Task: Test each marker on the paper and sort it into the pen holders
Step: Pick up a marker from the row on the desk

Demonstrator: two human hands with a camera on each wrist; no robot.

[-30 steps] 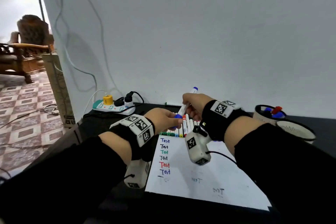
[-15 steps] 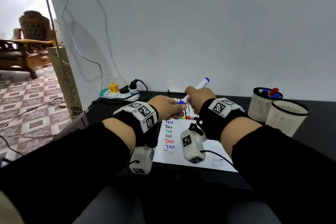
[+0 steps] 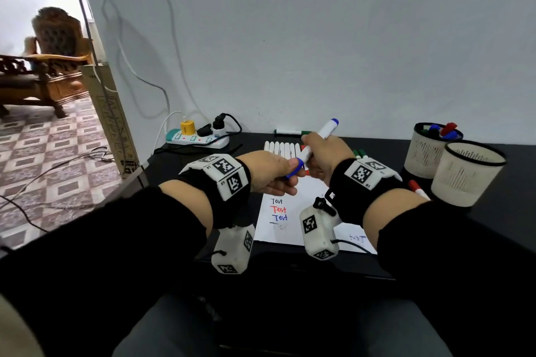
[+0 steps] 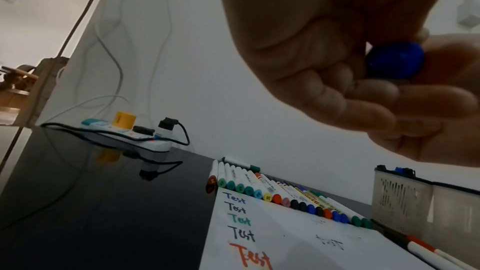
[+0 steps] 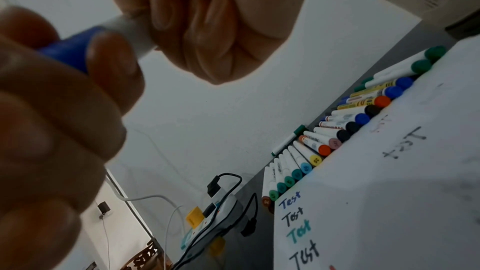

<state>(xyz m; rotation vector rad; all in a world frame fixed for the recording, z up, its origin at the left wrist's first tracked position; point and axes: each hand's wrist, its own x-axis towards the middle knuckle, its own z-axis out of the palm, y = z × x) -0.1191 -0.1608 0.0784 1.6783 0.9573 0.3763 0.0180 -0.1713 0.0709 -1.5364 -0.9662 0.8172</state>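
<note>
While the blue marker hangs in the air above the paper, its long axis slants up and away, cap end low toward the left. The left hand pinches that blue cap; the right hand is curled round the white barrel. The pen holders stand off to the right.

blue marker | capped, tilted | above paper | 2 holders right

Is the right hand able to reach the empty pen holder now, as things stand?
Probably not at once: the right hand grips the blue marker, whose cap the left hand pinches. The near pen holder stands unobstructed to its right.
</note>
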